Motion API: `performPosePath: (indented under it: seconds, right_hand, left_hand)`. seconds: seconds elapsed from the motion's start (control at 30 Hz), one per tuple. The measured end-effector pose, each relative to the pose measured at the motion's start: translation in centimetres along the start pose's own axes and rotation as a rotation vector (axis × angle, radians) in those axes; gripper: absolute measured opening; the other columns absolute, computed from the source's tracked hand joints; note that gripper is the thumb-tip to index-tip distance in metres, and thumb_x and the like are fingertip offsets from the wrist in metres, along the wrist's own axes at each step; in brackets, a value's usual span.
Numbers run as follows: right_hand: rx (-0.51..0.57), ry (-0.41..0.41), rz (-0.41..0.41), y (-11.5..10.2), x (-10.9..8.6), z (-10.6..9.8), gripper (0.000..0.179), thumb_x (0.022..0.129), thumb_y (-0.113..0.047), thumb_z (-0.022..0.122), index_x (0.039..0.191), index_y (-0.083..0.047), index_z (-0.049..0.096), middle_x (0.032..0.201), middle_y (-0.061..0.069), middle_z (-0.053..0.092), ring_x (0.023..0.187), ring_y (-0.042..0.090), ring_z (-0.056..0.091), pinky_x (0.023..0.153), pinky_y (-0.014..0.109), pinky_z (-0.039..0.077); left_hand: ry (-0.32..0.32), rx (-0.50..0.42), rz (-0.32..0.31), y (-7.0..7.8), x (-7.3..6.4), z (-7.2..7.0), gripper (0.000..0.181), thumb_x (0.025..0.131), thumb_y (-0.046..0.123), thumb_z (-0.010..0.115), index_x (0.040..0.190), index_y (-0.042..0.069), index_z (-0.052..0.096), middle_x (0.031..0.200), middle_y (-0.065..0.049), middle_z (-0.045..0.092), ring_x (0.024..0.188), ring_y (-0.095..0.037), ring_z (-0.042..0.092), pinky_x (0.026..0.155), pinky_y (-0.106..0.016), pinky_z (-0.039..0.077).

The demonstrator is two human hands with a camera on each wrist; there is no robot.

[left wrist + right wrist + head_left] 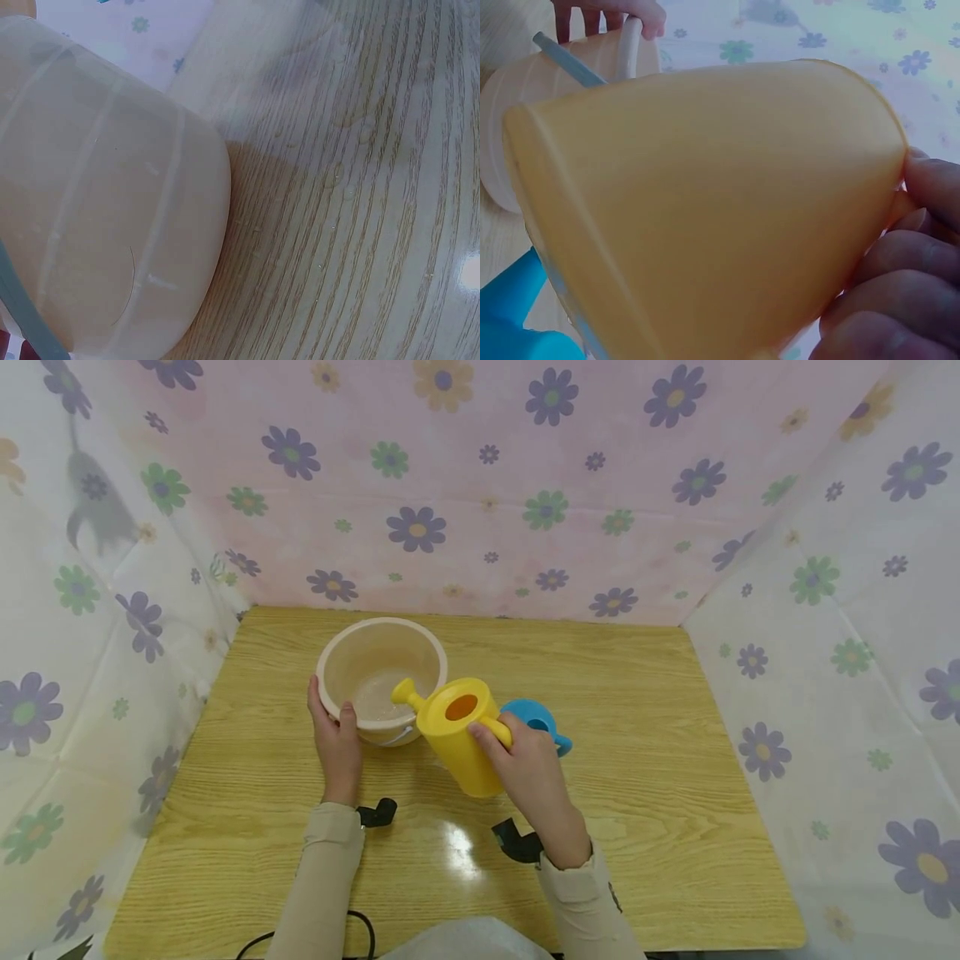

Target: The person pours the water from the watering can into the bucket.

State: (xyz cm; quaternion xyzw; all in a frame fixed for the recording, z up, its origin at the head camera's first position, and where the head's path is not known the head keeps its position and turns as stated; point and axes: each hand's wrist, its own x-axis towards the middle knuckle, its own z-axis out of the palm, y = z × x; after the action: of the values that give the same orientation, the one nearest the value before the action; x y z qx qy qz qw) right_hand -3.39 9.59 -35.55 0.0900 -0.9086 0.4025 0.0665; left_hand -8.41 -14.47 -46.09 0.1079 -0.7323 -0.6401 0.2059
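A pale beige plastic bucket stands on the wooden table, left of centre. My left hand grips its near left side, the thumb at the rim and the fingers along the outer wall. In my right hand is a yellow watering can, held by its handle. The can leans left, and its spout reaches over the bucket's near right rim. Close up in the right wrist view, curled fingers wrap the handle beside the can's body. Any water leaving the spout is too small to tell.
Behind the right hand stands a blue plastic vessel with a handle, partly hidden. Water drops dot the table by the bucket. Flowered cloth encloses the table's back and sides. A black cable lies at the front edge.
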Motion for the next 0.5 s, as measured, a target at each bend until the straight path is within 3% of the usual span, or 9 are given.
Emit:
performPosePath:
  seconds: [0.5]
  right_hand:
    - [-0.027,-0.016,-0.026,-0.10,0.33,-0.28,0.040,0.087,-0.051,0.046,0.069,-0.015,0.046,0.052,-0.004,0.039,0.041,0.008,0.041,0.039,0.023,0.035]
  left_hand:
    - [-0.008,0.003,-0.003,-0.13,-0.06,0.04,0.058,0.093,0.019,0.040,0.141,0.035,0.013,0.145,0.004,0.020,0.126,-0.024,0.032,0.095,-0.040,0.035]
